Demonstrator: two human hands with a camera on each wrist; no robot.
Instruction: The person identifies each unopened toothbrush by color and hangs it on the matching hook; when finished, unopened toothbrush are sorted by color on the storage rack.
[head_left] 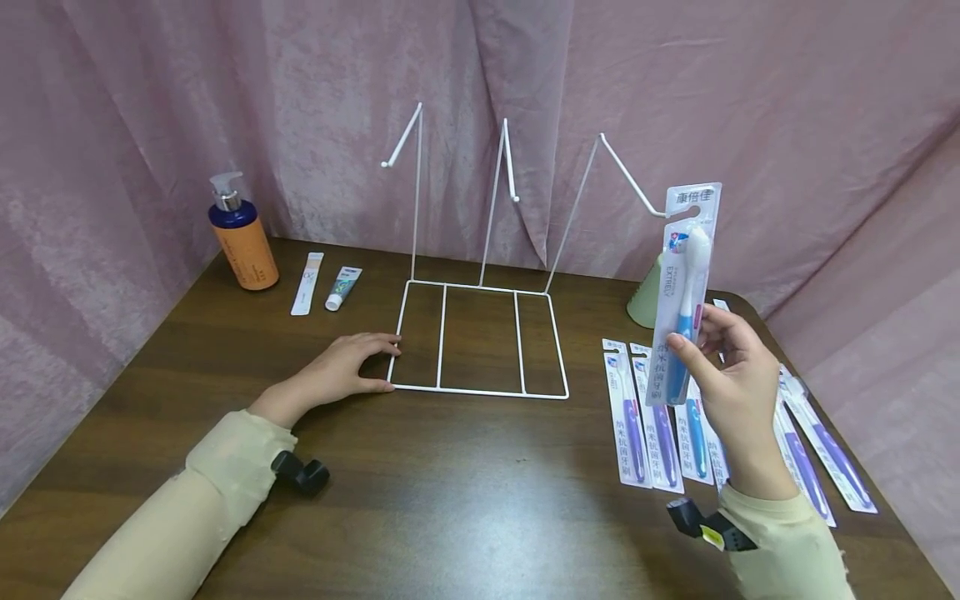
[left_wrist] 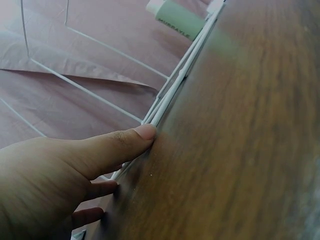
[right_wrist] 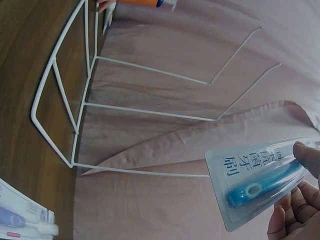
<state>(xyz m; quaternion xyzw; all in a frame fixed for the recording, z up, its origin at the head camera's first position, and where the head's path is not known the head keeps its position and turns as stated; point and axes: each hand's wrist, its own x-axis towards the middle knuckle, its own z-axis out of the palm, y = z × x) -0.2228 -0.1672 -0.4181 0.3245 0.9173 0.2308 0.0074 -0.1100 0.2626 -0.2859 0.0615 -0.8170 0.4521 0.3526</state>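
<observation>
My right hand (head_left: 738, 375) pinches a blue toothbrush in its blister pack (head_left: 660, 333) by the lower part, thumb in front. The pack stands upright, its slotted top right at the tip of the right hook of a white wire display rack (head_left: 480, 391). In the right wrist view, the blue handle (right_wrist: 265, 185) shows through the clear plastic. At the rack's front left corner, my left hand (head_left: 333, 367) rests with thumb and fingers spread along the base wire. The left wrist view has the thumb (left_wrist: 145, 132) touching that wire.
Several packaged toothbrushes (head_left: 626, 417) lie fanned on the right of the table, some under my right arm. Behind the raised pack stands a green cup-like container (head_left: 643, 300). An orange pump bottle (head_left: 243, 250), a slim white packet (head_left: 307, 285) and a small tube (head_left: 343, 288) are at left.
</observation>
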